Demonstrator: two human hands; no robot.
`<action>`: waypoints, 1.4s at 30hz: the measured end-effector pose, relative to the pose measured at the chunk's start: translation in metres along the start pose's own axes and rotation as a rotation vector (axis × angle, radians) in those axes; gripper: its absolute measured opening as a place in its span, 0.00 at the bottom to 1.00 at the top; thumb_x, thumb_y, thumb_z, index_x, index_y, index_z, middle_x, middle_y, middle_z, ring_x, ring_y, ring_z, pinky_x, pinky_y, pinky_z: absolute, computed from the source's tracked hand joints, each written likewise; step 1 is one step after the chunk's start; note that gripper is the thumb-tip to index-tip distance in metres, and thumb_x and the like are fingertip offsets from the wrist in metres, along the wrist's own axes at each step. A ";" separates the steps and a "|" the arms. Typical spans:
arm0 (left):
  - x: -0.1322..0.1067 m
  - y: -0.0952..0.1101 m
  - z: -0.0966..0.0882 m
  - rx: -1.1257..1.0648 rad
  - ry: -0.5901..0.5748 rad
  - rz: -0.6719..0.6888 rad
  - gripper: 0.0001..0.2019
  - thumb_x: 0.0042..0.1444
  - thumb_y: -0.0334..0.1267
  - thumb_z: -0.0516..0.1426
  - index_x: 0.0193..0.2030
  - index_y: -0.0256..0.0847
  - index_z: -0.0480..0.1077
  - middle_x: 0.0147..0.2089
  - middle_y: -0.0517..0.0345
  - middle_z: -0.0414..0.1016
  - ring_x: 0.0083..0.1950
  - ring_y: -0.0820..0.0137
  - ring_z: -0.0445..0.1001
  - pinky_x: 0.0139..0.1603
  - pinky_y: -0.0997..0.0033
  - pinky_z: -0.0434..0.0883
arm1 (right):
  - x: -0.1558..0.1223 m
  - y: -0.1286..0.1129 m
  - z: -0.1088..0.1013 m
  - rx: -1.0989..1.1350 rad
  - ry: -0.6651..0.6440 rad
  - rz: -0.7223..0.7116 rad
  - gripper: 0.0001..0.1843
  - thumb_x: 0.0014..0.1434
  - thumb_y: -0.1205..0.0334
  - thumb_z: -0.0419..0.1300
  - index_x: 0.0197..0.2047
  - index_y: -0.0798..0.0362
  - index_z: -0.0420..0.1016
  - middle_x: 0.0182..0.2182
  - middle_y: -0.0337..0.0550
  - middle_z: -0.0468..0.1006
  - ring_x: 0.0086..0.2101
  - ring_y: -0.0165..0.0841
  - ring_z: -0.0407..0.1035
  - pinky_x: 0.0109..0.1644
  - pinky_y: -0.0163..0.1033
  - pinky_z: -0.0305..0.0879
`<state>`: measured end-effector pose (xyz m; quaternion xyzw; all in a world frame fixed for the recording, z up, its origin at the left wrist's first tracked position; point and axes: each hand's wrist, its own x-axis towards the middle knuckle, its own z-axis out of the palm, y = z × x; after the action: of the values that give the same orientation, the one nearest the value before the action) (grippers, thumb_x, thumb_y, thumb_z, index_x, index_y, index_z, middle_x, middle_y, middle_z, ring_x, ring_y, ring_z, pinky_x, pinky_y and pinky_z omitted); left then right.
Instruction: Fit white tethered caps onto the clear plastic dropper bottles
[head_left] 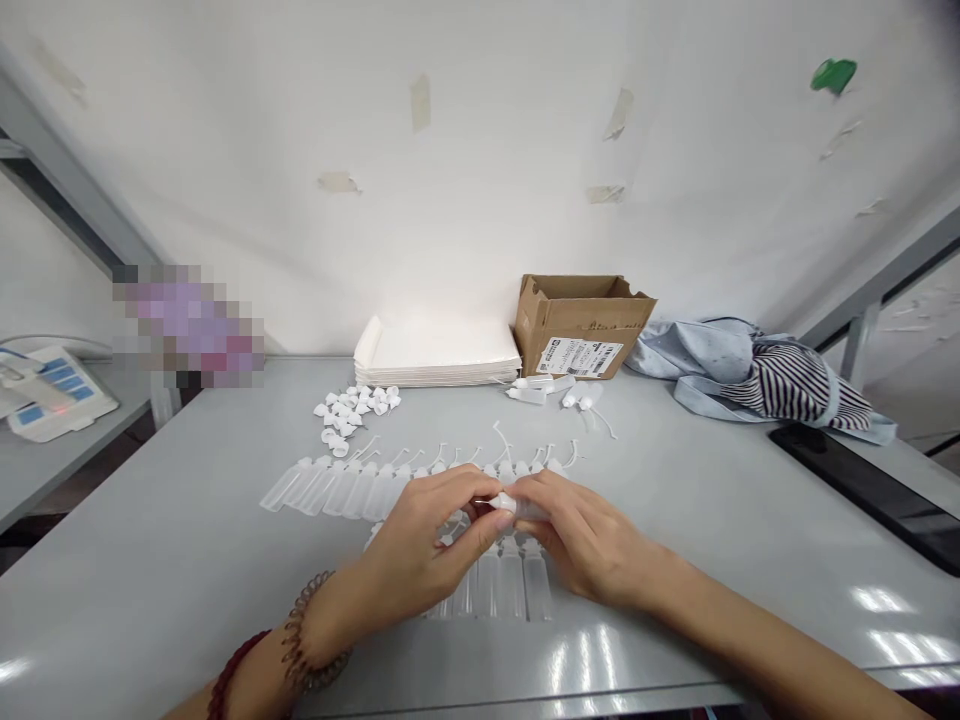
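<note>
Over the rows of bottles, my left hand [442, 535] pinches a small white needle-tip cap [505, 502] between thumb and forefinger. A thin needle points left from the cap. My right hand [592, 535] is closed around a translucent plastic bottle [531, 510], mostly hidden by its fingers, with the cap at its neck. Behind my hands lies a row of similar bottles [360, 492] with thin white strips at their necks. Nearer to me is a second row of bottles [511, 588], partly covered by my left hand. A pile of loose white caps [349, 410] sits farther left.
At the back, a stack of white padded envelopes [439, 355] lies beside an open cardboard box [577, 325]. Several loose bottles [529, 394] lie before them. Folded blue and striped cloth [765, 375] and a long black object [862, 495] are at right. The table [172, 540] is grey.
</note>
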<state>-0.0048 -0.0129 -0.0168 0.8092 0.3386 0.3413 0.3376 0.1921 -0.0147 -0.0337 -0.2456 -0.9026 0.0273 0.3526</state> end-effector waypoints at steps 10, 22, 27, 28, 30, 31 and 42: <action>0.001 0.002 0.000 0.015 -0.056 -0.082 0.11 0.62 0.36 0.50 0.32 0.38 0.70 0.28 0.60 0.72 0.30 0.74 0.69 0.32 0.76 0.65 | 0.001 0.000 0.002 -0.026 0.020 -0.037 0.12 0.63 0.73 0.47 0.50 0.59 0.61 0.33 0.48 0.74 0.33 0.32 0.68 0.34 0.37 0.69; 0.001 0.007 -0.003 -0.047 -0.074 -0.177 0.09 0.61 0.39 0.50 0.34 0.40 0.67 0.29 0.61 0.70 0.31 0.73 0.68 0.29 0.76 0.64 | 0.004 -0.008 -0.011 0.329 -0.177 0.298 0.09 0.64 0.67 0.49 0.48 0.53 0.60 0.35 0.44 0.75 0.33 0.31 0.70 0.35 0.36 0.68; 0.001 0.005 0.000 -0.061 -0.089 -0.271 0.16 0.62 0.42 0.48 0.25 0.39 0.64 0.21 0.64 0.64 0.24 0.76 0.62 0.21 0.78 0.57 | 0.000 -0.001 0.002 -0.031 -0.012 -0.005 0.09 0.63 0.72 0.46 0.46 0.57 0.61 0.33 0.47 0.74 0.29 0.32 0.66 0.31 0.36 0.66; 0.001 0.004 0.002 -0.059 -0.092 -0.275 0.17 0.62 0.42 0.47 0.23 0.39 0.62 0.20 0.64 0.63 0.23 0.76 0.61 0.21 0.78 0.57 | 0.000 0.000 0.003 -0.105 0.011 -0.042 0.09 0.63 0.73 0.46 0.46 0.57 0.62 0.32 0.47 0.74 0.28 0.31 0.65 0.30 0.36 0.65; 0.000 0.003 0.004 -0.083 -0.100 -0.284 0.18 0.62 0.43 0.47 0.21 0.39 0.59 0.19 0.65 0.62 0.22 0.76 0.61 0.23 0.77 0.58 | 0.000 0.004 0.002 -0.199 0.015 -0.081 0.10 0.62 0.75 0.46 0.45 0.58 0.63 0.31 0.47 0.74 0.27 0.31 0.63 0.29 0.35 0.63; 0.000 0.002 0.005 -0.107 -0.104 -0.289 0.18 0.62 0.43 0.47 0.22 0.39 0.59 0.19 0.64 0.63 0.23 0.76 0.62 0.24 0.77 0.60 | 0.000 0.005 0.001 -0.220 0.007 -0.086 0.10 0.62 0.75 0.46 0.44 0.58 0.63 0.31 0.47 0.73 0.27 0.31 0.63 0.29 0.35 0.63; 0.001 0.006 0.002 -0.120 -0.162 -0.276 0.15 0.62 0.40 0.48 0.25 0.39 0.63 0.20 0.65 0.63 0.23 0.76 0.63 0.24 0.78 0.60 | 0.002 0.000 -0.001 -0.077 -0.011 -0.055 0.08 0.63 0.73 0.46 0.43 0.57 0.62 0.27 0.43 0.72 0.26 0.31 0.63 0.27 0.33 0.62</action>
<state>-0.0006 -0.0158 -0.0124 0.7583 0.3972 0.2451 0.4551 0.1912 -0.0143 -0.0318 -0.2339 -0.9113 -0.0158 0.3384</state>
